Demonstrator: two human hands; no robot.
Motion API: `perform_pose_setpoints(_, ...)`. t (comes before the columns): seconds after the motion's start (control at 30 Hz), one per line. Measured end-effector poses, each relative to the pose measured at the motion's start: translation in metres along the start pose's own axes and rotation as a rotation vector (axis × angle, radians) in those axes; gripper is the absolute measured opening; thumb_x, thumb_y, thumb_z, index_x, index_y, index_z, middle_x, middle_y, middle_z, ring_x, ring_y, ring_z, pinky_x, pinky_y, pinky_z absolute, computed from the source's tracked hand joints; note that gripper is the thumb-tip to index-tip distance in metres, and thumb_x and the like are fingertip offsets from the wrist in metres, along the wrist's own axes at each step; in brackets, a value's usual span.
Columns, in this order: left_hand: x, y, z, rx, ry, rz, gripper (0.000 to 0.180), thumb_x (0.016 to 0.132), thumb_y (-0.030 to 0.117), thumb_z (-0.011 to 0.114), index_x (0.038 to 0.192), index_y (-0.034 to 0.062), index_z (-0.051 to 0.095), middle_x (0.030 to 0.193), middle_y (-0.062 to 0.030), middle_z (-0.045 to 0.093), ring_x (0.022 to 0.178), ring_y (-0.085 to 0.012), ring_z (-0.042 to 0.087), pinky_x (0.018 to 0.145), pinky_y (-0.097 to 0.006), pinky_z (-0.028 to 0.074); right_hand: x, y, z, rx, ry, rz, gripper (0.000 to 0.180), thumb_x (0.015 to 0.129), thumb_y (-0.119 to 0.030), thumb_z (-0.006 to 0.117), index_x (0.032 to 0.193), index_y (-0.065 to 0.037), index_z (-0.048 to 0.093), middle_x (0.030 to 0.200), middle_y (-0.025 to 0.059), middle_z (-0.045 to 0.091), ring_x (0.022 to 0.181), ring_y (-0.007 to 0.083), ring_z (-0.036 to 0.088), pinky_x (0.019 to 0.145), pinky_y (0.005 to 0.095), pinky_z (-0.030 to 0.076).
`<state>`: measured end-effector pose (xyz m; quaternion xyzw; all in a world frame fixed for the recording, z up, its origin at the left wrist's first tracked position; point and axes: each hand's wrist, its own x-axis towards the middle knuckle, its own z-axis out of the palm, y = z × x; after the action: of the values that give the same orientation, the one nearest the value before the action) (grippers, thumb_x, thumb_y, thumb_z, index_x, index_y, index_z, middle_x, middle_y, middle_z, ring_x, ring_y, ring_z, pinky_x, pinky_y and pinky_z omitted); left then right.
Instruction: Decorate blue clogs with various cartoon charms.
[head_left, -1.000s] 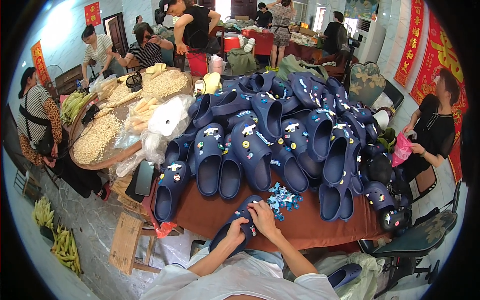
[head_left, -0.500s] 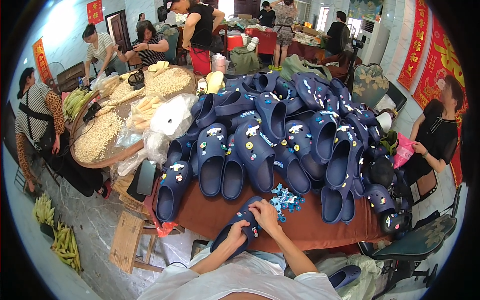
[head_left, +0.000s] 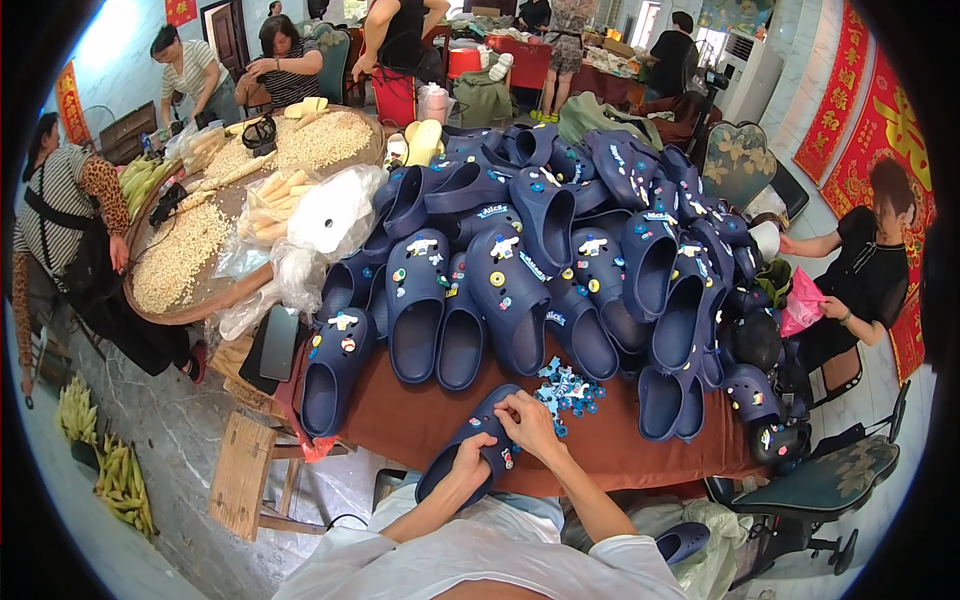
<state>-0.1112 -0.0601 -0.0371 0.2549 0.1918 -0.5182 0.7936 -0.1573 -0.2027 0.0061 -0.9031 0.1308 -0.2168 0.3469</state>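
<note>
A dark blue clog [head_left: 447,457] lies tilted in front of me at the table's near edge. My left hand [head_left: 466,470] is closed around its side, thumb over the upper. At the toe end, the fingers of my right hand [head_left: 527,422] are pinched together against the clog's upper; whatever is between them is too small to make out. A few small charms show on the upper below my right hand. Just beyond that hand sits a little pile of blue and white shoe charms [head_left: 570,392] on the brown tablecloth [head_left: 400,420].
A large heap of charm-decorated blue clogs [head_left: 510,300] covers the table's far side. At left stand a phone [head_left: 278,342], a wooden stool [head_left: 242,475] and a round tray of corn kernels [head_left: 175,318]. A person [head_left: 865,260] at right holds a pink bag [head_left: 802,302]; others work behind.
My view has shifted slightly. Both hands stay on the clog in nearly the same pose. The person at right has turned and now reaches toward the heap.
</note>
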Motion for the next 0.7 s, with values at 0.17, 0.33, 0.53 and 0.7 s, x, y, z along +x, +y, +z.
perform_pose_setpoints(0.17, 0.0056, -0.0001, -0.0049, -0.009, 0.003, -0.015, 0.041, 0.074, -0.005, 0.057, 0.115, -0.0024, 0.054, 0.109, -0.0119, 0.061, 0.100, -0.0266, 0.061, 0.091, -0.038, 0.052, -0.0006, -0.0028, -0.0021, 0.012, -0.015, 0.002, 0.011, 0.082, -0.011, 0.073, 0.086, -0.003, 0.068, 0.077, 0.0078, 0.061, 0.063, 0.0205, 0.062, 0.059, 0.0323, 0.049)
perform_pose_setpoints(0.33, 0.0042, -0.0015, -0.0032, -0.014, 0.012, -0.006, 0.040, 0.074, -0.004, 0.057, 0.114, -0.0026, 0.055, 0.109, -0.0121, 0.061, 0.100, -0.0266, 0.061, 0.090, -0.038, 0.052, 0.0008, -0.0021, -0.0005, 0.000, -0.022, 0.021, 0.012, 0.081, -0.012, 0.074, 0.089, -0.004, 0.070, 0.077, 0.0078, 0.061, 0.064, 0.0204, 0.062, 0.060, 0.0325, 0.050)
perform_pose_setpoints(0.53, 0.0038, -0.0011, -0.0023, -0.007, 0.030, -0.003, 0.040, 0.074, -0.005, 0.057, 0.113, -0.0033, 0.056, 0.108, -0.0128, 0.062, 0.100, -0.0267, 0.062, 0.090, -0.037, 0.052, -0.0023, -0.0038, 0.0005, -0.060, 0.030, -0.036, 0.012, 0.082, -0.011, 0.074, 0.093, -0.005, 0.072, 0.078, 0.0077, 0.061, 0.067, 0.0217, 0.062, 0.061, 0.0330, 0.050)
perform_pose_setpoints(0.7, 0.0018, 0.0006, 0.0007, -0.021, 0.036, -0.015, 0.040, 0.074, -0.005, 0.057, 0.113, -0.0038, 0.055, 0.108, -0.0129, 0.061, 0.100, -0.0270, 0.062, 0.089, -0.037, 0.052, -0.0017, -0.0015, -0.0012, -0.034, 0.007, -0.059, 0.011, 0.083, -0.010, 0.073, 0.092, -0.005, 0.073, 0.079, 0.0082, 0.061, 0.068, 0.0226, 0.063, 0.062, 0.0336, 0.050)
